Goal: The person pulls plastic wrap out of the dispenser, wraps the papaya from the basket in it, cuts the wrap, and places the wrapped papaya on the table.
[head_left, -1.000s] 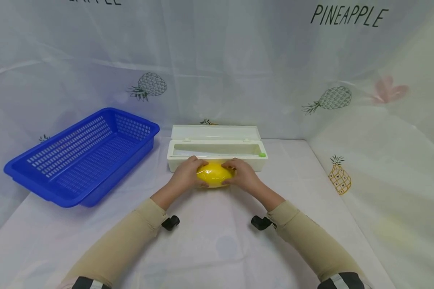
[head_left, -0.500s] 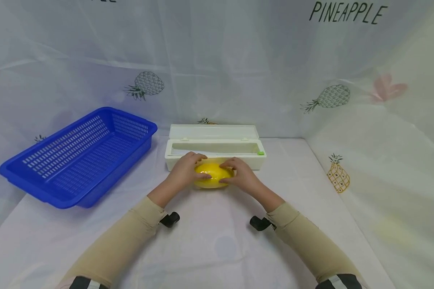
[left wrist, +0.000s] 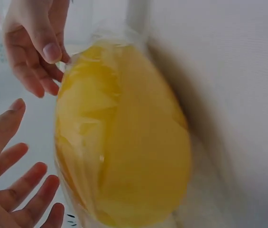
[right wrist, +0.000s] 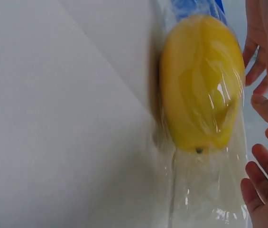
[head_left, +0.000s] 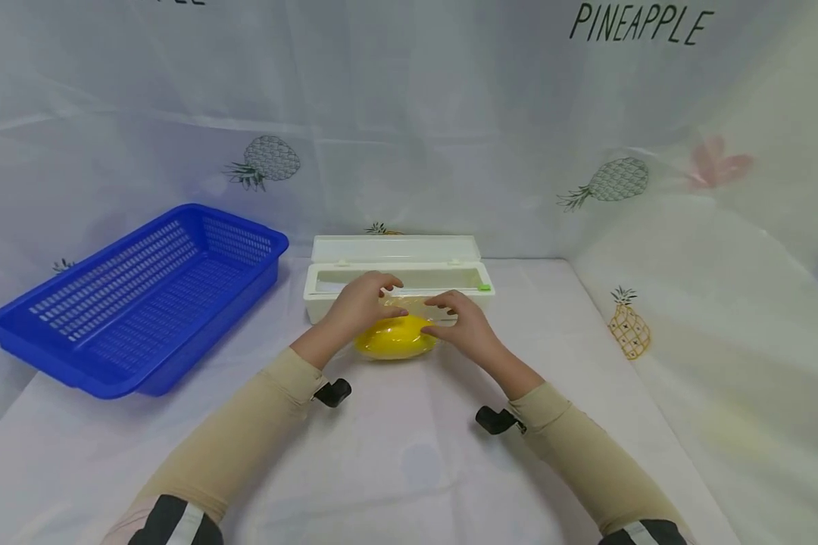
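A yellow oval fruit in clear plastic film lies on the white cloth in front of a long white box with its lid raised. Some film stands up behind the fruit. In the right wrist view a dark stem spot marks one end of the fruit, with loose film trailing beyond. My left hand hovers over its left side, thumb and fingers spread. At the right end is my right hand, fingers parted, thumb tip right at the fruit's edge. Nothing is gripped by either hand.
The white box has a small green piece at the right end of its front rim. A blue perforated basket stands to the left. Behind hangs a white pineapple-print cloth.
Both hands have loosened from the fruit, the left rising and spreading most. Film now stands up behind the fruit. The whole head view has shifted slightly left.
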Available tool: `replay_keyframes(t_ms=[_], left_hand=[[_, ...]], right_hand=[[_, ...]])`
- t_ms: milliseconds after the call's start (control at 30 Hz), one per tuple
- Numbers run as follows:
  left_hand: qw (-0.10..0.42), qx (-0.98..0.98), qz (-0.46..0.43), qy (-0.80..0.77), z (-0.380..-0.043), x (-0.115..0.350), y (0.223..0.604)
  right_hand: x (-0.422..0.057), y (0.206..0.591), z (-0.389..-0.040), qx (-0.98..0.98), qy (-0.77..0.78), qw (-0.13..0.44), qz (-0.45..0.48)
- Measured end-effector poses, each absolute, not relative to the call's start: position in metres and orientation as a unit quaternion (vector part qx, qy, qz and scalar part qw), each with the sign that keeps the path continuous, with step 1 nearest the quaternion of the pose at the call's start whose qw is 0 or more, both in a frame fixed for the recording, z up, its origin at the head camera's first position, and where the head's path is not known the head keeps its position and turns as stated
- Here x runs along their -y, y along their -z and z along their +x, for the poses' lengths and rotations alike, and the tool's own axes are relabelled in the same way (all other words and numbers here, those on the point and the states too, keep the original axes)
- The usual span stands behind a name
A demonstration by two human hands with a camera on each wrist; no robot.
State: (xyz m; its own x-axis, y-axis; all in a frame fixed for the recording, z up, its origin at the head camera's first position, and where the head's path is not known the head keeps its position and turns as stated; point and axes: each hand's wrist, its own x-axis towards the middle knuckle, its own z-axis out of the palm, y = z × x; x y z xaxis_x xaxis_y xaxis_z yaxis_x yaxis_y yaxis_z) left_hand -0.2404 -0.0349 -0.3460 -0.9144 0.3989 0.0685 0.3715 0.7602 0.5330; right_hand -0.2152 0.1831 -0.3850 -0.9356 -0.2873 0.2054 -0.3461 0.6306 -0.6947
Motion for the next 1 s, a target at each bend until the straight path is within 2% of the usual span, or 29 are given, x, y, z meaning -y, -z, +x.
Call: replay_keyframes(t_ms=[333,500,667,1000], left_hand=[[0.063,-0.939,0.236,-0.244,-0.264,-0.001,0.328],[0.073,-0.934,0.278,-0.212,-0.272,-0.023,0.324],[0.076,-0.932,0.293,-0.197,-0.28,-0.041,0.324],[0.084,-0.927,0.292,-0.22,-0.303,-0.069,0.333]], right_hand=[[-0.224,0.386,-0.218,0.859,-0.48,0.147,0.097],[-0.238,0.393,-0.224,0.853,-0.492,0.168,0.04],[-0.246,0.4,-0.234,0.843,-0.517,0.146,-0.001],[-0.257,0.412,-0.259,0.79,-0.612,0.017,-0.021]])
